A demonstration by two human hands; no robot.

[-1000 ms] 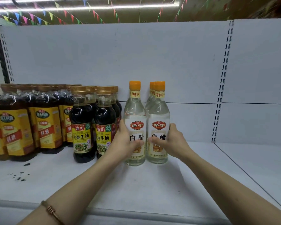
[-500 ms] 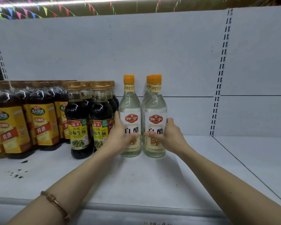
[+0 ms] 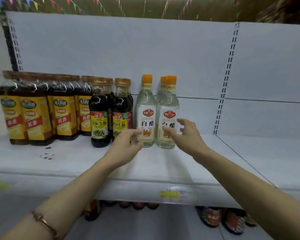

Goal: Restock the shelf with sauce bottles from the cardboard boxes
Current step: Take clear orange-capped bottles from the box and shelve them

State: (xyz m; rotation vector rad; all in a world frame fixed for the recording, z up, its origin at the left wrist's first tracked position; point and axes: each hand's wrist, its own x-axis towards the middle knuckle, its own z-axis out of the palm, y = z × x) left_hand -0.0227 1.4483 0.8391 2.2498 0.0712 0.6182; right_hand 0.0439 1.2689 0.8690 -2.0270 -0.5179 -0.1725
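On shelf (image 3: 163, 163): left hand (image 3: 125, 146), right hand (image 3: 185, 134), grips apart, hovering beside upright white vinegar bottles (image 3: 145, 118); labels facing front advisable.

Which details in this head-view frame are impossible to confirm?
- Cardboard boxes: none in view.
- Clear bottles: how many stand behind the front pair, which hides them.
- Price tag: print blurred.
- Lower-shelf bottles: cut off by the shelf above.
- Left hand, right hand: motion-blurred fingers.

light: bright, even | motion blur throughout | edges bowed
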